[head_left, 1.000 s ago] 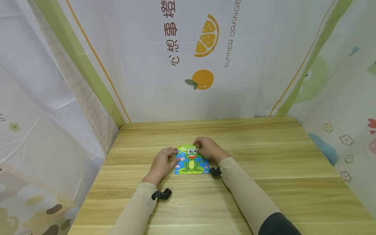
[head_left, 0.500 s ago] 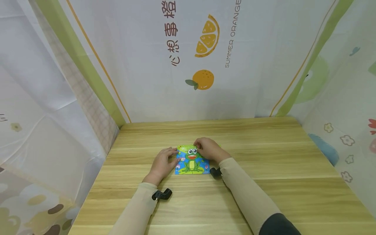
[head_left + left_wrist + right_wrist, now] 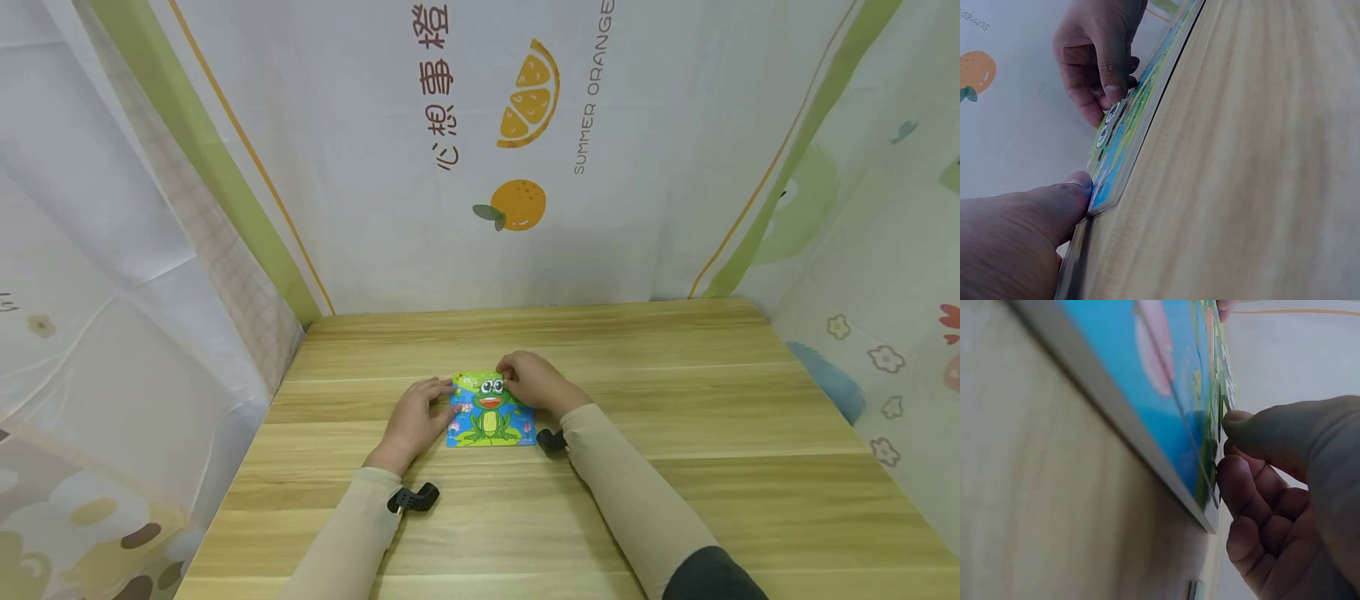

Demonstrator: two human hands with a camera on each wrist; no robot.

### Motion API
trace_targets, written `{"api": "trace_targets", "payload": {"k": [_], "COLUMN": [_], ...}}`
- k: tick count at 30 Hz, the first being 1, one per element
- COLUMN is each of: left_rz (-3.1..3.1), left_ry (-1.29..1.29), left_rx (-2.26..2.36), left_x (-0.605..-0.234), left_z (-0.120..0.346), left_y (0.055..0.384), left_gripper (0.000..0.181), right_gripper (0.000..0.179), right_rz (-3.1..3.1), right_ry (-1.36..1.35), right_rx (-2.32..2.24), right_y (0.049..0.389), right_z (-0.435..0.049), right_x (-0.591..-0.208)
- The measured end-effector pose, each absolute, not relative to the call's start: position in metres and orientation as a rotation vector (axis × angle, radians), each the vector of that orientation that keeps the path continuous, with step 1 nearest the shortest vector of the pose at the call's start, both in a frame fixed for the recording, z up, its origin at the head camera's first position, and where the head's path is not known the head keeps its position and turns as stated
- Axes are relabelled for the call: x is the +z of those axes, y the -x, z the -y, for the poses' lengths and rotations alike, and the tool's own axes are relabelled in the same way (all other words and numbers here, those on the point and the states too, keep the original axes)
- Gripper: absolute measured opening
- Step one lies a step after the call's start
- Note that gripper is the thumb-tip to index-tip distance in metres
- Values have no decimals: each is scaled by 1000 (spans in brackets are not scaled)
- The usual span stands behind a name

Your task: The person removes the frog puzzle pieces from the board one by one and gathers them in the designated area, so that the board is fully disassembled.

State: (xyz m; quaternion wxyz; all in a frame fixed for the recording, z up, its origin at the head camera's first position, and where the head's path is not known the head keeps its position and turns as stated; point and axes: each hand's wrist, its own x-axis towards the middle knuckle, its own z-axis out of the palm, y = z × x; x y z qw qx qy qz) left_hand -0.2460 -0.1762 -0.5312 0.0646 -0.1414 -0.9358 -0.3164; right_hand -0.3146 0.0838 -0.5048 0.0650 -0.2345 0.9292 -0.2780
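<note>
A square frog jigsaw puzzle (image 3: 491,423) lies flat on the wooden table, its picture in green and blue. At its upper right, my right hand (image 3: 537,383) pinches a puzzle piece (image 3: 1103,135) printed with the frog's eyes. In the left wrist view that piece stands slightly tilted above the board, under the right thumb. My left hand (image 3: 412,422) rests at the puzzle's left edge, fingers extended, the thumb touching the board's side. The right hand hides the puzzle's upper right corner.
The wooden table (image 3: 675,500) extends around the puzzle. A small flat item (image 3: 1196,590) lies on the table beyond the board, its kind unclear. Printed cloth (image 3: 600,208) hangs along the back and both sides. A black wrist camera (image 3: 414,497) sits on the left sleeve.
</note>
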Motion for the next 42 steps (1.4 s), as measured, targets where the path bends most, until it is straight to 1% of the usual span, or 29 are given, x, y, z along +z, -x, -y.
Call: {"api": "trace_targets", "payload": {"k": [8, 23, 36, 42], "left_rz": [2830, 2815, 2822, 2826], "left_ry": [418, 428, 417, 420], "left_rx": [-957, -956, -954, -950], "left_x": [-531, -535, -534, -533], "left_z": [176, 177, 176, 176], "left_y": [246, 246, 247, 246], "left_gripper": [41, 41, 41, 41], "right_gripper": [25, 29, 24, 24], "right_rz": [-2818, -2816, -2855, -2862], "right_ry": [696, 651, 666, 627], "right_rx": [-895, -988, -1007, -1007], "right_y": [312, 306, 305, 303], "right_z": [-92, -121, -150, -165], "right_x": [-502, -499, -501, -501]}}
